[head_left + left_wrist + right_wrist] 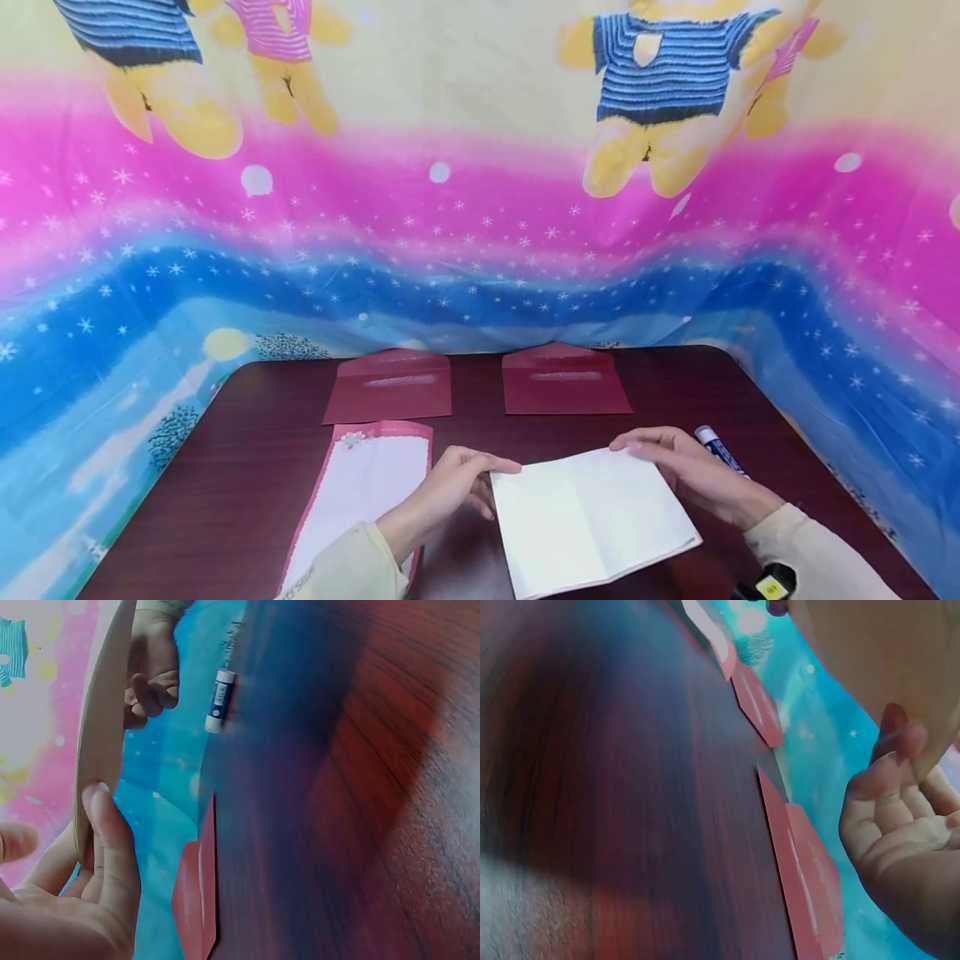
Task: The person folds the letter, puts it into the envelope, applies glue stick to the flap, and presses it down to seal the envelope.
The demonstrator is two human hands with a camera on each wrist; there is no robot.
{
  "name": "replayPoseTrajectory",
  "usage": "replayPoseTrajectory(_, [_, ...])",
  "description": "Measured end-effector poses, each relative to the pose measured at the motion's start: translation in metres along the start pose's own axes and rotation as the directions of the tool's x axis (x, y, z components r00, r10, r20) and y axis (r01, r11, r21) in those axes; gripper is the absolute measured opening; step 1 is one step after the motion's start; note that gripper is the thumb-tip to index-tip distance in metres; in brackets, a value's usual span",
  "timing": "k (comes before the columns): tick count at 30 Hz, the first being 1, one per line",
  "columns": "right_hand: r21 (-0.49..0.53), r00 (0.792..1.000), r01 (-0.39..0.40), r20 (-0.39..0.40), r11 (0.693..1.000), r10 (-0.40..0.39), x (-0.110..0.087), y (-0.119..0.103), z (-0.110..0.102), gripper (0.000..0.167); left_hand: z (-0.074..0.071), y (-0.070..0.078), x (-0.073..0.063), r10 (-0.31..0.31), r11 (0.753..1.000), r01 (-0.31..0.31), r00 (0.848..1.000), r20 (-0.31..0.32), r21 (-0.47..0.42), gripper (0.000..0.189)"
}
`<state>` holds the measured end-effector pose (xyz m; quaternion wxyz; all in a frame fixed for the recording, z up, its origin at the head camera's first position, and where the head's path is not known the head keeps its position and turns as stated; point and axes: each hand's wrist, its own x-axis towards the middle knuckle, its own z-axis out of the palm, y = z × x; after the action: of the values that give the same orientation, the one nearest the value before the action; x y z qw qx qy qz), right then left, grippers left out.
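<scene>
Both hands hold a folded sheet of white paper (577, 517) up over the near part of the table, tilted, with a crease down its middle. At its upper left corner my left hand (450, 496) pinches the edge between thumb and fingers. My right hand (693, 475) grips the top right corner, thumb on the near face and fingers behind. The left wrist view shows the paper (105, 727) nearly edge-on, slightly bowed. In the right wrist view its underside (877, 652) rises above the fingers (896, 814).
Two red envelopes (393, 400) (566, 396) lie at the table's back, flaps raised, with pale streaks. A white sheet with a red border (375, 492) lies left of the hands, partly under the left sleeve. A blue-labelled stick (720, 450) lies behind the right wrist. Printed cloth (480, 217) surrounds the table.
</scene>
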<state>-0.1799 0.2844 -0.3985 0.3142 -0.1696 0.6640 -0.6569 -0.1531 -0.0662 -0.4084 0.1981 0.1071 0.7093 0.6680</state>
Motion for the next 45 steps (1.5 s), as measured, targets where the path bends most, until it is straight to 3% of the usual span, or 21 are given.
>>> replayPoseTrajectory(2, [-0.1,1.0,0.004,-0.029,0.995,-0.007,0.001,0.0,0.001,0.034,0.001,-0.002,0.0,0.021,0.999,-0.021,1.0,-0.004,0.031,0.031])
replayPoseTrajectory(5, [-0.253,0.997,0.001,-0.075,0.967,-0.021,0.003,-0.001,0.004,0.043,0.003,-0.005,0.0,0.055,0.996,-0.056,0.998,0.019,0.071,0.026])
replayPoseTrajectory(9, [-0.396,0.993,0.002,-0.111,0.918,-0.05,0.008,-0.006,0.009,0.045,0.007,-0.009,0.0,0.03,0.993,-0.038,0.997,0.075,0.109,0.021])
replayPoseTrajectory(16, [-0.449,0.992,0.083,-0.047,0.889,-0.116,0.022,-0.013,0.022,0.026,0.014,-0.012,0.003,-0.042,0.985,0.016,0.989,0.145,0.173,0.015])
replayPoseTrajectory(26, [-0.499,0.99,0.12,-0.009,0.858,-0.143,0.043,-0.022,0.046,0.023,0.023,-0.017,0.007,0.019,0.977,-0.064,0.976,0.215,0.205,0.019])
replayPoseTrajectory(33, [-0.532,0.989,0.065,-0.078,0.844,-0.125,0.041,-0.025,0.043,0.031,0.021,-0.017,0.004,0.048,0.987,-0.072,0.985,0.166,0.144,0.021])
replayPoseTrajectory(38, [-0.511,0.984,0.072,-0.104,0.856,-0.145,0.036,-0.027,0.035,0.036,0.016,-0.016,0.002,0.05,0.992,-0.064,0.991,0.12,0.112,0.022])
replayPoseTrajectory(45, [-0.569,0.956,0.001,-0.242,0.822,-0.169,0.033,-0.023,0.03,0.043,0.014,-0.016,0.002,0.06,0.996,-0.063,0.997,0.047,0.067,0.022])
